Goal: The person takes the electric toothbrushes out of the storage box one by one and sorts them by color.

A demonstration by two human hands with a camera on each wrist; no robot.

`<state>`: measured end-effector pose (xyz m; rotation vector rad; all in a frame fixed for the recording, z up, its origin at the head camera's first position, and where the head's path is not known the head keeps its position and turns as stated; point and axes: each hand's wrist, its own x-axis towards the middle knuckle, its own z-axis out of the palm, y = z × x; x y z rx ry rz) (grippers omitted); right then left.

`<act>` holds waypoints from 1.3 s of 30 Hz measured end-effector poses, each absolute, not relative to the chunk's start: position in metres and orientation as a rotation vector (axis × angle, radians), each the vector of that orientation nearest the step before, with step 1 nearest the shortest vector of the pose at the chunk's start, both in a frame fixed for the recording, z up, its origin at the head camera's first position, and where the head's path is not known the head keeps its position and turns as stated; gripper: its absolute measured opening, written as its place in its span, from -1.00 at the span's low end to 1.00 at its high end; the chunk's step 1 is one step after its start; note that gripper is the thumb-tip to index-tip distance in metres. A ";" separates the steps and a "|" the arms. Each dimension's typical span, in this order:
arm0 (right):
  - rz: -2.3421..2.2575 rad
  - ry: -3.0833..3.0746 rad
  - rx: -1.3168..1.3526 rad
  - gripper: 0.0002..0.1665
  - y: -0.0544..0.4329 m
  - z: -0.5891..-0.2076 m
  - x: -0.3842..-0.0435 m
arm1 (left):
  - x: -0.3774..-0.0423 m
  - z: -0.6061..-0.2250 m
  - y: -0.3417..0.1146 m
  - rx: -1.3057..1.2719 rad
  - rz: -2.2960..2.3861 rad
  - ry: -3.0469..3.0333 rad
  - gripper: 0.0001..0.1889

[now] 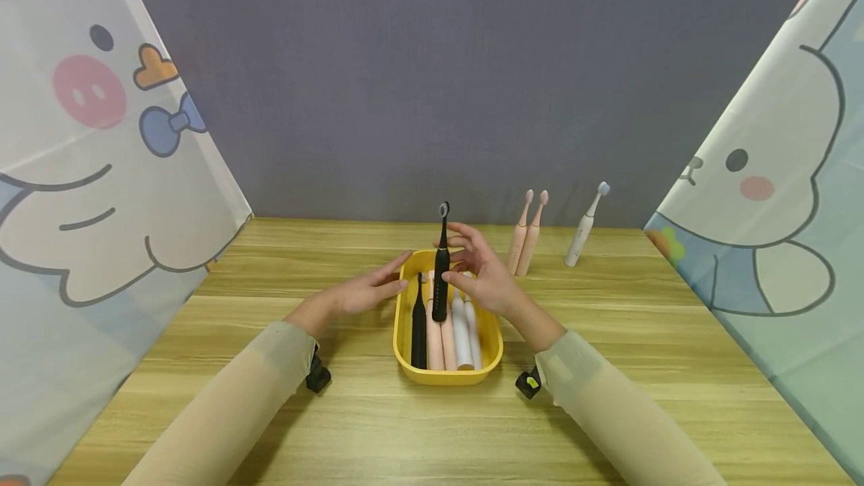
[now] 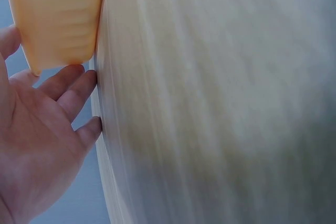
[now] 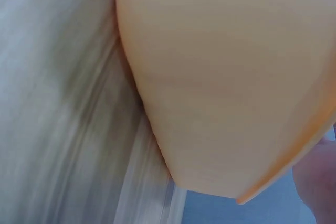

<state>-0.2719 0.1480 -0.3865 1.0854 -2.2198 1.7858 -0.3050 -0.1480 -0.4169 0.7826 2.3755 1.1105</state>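
Observation:
My right hand (image 1: 487, 276) pinches a black electric toothbrush (image 1: 440, 276) by its handle, upright with the head on top, over the yellow basket (image 1: 442, 378). Inside the basket lie another black toothbrush (image 1: 418, 332) on the left, pink toothbrushes (image 1: 435, 343) in the middle and white ones (image 1: 462, 332) on the right. My left hand (image 1: 364, 291) is at the basket's left side with its fingers extended. In the left wrist view, the fingers of that hand (image 2: 47, 114) reach around the basket's far end (image 2: 60, 19). The basket wall (image 3: 220, 77) fills much of the right wrist view, hiding most of the right hand.
Two pink toothbrushes (image 1: 529, 238) stand upright side by side on the wooden table (image 1: 324, 411), right of the basket. Farther right stands a white toothbrush (image 1: 580, 238). A grey panel (image 1: 405, 96) rises behind the table, with cartoon-printed cloths on both sides.

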 end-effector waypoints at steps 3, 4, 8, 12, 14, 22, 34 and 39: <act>1.802 -2.251 1.082 -0.18 0.148 -0.385 -0.270 | -0.305 -0.417 -0.148 0.788 1.108 2.379 -0.19; 1.814 -2.262 1.083 -0.21 0.148 -0.385 -0.270 | -0.305 -0.417 -0.148 0.791 1.107 2.381 -0.19; 1.954 -2.312 1.043 -0.29 0.148 -0.382 -0.266 | -0.305 -0.417 -0.148 0.786 1.114 2.382 -0.19; 2.053 -2.377 1.000 -0.36 0.150 -0.380 -0.263 | -0.305 -0.418 -0.148 0.768 1.122 2.377 -0.19; 2.052 -2.412 1.005 -0.38 0.150 -0.380 -0.262 | -0.305 -0.418 -0.148 0.760 1.126 2.374 -0.20; 2.095 -2.438 1.056 -0.37 0.152 -0.382 -0.260 | -0.303 -0.417 -0.147 0.776 1.114 2.385 -0.20; 2.017 -2.496 0.971 -0.44 0.152 -0.385 -0.254 | -0.303 -0.417 -0.147 0.785 1.110 2.391 -0.18; 2.032 -2.476 0.964 -0.46 0.152 -0.387 -0.253 | -0.303 -0.418 -0.147 0.796 1.117 2.390 -0.19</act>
